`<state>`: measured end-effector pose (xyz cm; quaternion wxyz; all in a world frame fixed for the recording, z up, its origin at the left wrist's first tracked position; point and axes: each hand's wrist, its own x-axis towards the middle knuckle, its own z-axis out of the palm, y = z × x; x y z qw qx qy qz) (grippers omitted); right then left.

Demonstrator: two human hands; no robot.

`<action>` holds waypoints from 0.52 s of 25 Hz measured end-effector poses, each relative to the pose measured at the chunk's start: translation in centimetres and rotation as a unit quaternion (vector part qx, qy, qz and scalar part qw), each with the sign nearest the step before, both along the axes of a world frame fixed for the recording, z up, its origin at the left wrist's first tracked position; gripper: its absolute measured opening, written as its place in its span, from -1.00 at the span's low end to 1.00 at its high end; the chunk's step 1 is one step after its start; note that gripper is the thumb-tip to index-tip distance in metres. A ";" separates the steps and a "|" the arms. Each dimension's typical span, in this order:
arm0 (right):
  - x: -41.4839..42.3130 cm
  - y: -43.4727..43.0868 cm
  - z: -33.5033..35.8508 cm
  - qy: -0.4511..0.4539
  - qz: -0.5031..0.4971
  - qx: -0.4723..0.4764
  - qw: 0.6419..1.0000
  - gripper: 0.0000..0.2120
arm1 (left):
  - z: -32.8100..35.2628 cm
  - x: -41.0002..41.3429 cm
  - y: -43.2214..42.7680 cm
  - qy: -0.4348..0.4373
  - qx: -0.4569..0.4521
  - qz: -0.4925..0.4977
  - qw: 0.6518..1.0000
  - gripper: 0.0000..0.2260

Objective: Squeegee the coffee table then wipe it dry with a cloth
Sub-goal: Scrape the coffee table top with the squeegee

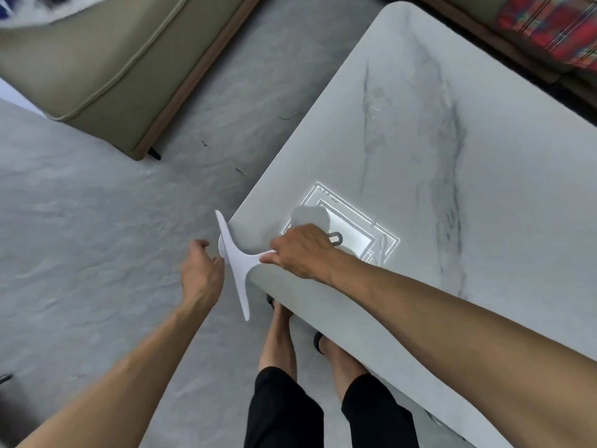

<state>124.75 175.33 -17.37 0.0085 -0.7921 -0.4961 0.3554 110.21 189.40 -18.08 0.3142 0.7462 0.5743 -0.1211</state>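
The coffee table (pixel 484 163) had a pale marble-look top with grey veins and rounded corners, and stood on a light grey floor (pixel 80 237). A white squeegee (pixel 235 257) sat at its near corner (blade overhanging the edge), gripped by the right hand (pixel 298 250).

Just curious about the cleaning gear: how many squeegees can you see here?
1: a white squeegee held by the right hand, its blade at the table's near corner. No cloth visible.

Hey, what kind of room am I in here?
Most likely a home living room: a low white marble-look coffee table, an olive upholstered sofa on short legs beside it, and a red patterned cushion on another seat beyond.
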 end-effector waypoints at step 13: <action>13.1 -22.1 3.4 -0.098 -0.306 -0.123 0.939 -0.57 | -1.0 14.5 -2.3 0.034 -0.053 -0.260 0.964 -0.68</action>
